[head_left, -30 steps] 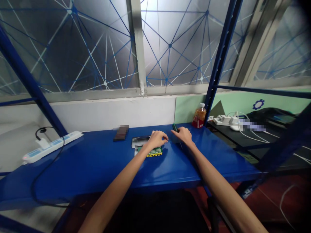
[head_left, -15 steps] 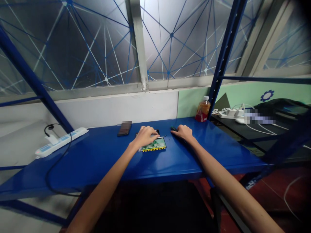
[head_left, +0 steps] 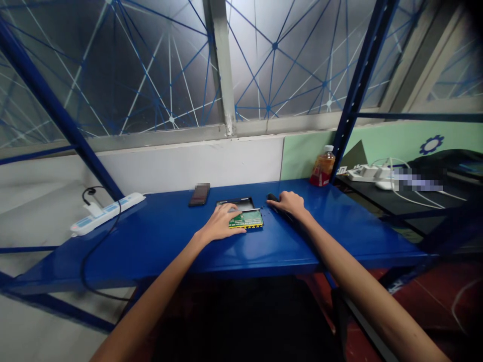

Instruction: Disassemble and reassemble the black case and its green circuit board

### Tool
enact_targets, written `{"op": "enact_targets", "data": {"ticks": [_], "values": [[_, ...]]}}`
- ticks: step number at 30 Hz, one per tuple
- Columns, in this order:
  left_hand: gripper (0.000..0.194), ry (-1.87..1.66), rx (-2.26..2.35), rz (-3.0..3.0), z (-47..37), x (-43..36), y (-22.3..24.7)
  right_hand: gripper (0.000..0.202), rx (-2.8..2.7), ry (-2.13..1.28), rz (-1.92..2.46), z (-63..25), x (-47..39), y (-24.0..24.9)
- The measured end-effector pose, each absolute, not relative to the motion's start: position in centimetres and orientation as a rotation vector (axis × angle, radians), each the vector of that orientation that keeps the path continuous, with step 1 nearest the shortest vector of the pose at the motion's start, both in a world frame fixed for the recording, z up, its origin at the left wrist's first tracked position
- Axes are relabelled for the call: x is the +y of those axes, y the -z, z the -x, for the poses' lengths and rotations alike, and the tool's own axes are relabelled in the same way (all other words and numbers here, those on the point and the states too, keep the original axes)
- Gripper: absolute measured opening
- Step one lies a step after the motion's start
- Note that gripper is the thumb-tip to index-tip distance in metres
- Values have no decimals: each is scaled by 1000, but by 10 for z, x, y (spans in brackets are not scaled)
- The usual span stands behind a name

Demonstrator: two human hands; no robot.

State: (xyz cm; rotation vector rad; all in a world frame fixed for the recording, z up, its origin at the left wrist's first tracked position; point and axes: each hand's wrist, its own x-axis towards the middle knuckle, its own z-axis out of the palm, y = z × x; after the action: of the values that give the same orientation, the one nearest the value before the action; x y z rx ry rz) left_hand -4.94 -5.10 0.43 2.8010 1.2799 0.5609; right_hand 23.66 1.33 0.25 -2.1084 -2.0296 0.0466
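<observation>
On the blue table, a green circuit board [head_left: 249, 219] with a yellow-and-black front edge lies in front of an open black case [head_left: 244, 202]. My left hand [head_left: 221, 221] grips the board's left part, thumb along the front edge and fingers over the top. A thin silvery strip [head_left: 253, 210] runs between board and case. To the right, my right hand [head_left: 292, 204] is closed round a dark-handled tool [head_left: 272, 197] resting on the table; its kind cannot be made out. Several tiny dark bits, perhaps screws, lie between the board and my right hand.
A dark phone [head_left: 199, 195] lies behind and left of the case. The white power strip [head_left: 107, 214] is at the table's left, its black cable [head_left: 83, 264] hanging over the front edge. A bottle [head_left: 323, 167] stands at the back right beside a blue post [head_left: 350, 95].
My left hand has shifted from above the board to its left side, uncovering more of the case and board. My right hand stays closed on the tool. The view has shifted slightly.
</observation>
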Motion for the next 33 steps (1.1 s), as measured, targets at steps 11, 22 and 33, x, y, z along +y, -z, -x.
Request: {"op": "enact_targets", "data": {"ticks": [11, 22, 33], "values": [[56, -621, 1281, -2609, 39, -44, -9, 80, -1949, -68, 2129, -241, 12, -7], [57, -882, 1220, -2605, 40, -44, -16, 63, -1745, 163, 2051, -242, 6, -15], [57, -1161, 1303, -2518, 37, -15, -15, 51, -1993, 55, 1320, -227, 2, -17]]}}
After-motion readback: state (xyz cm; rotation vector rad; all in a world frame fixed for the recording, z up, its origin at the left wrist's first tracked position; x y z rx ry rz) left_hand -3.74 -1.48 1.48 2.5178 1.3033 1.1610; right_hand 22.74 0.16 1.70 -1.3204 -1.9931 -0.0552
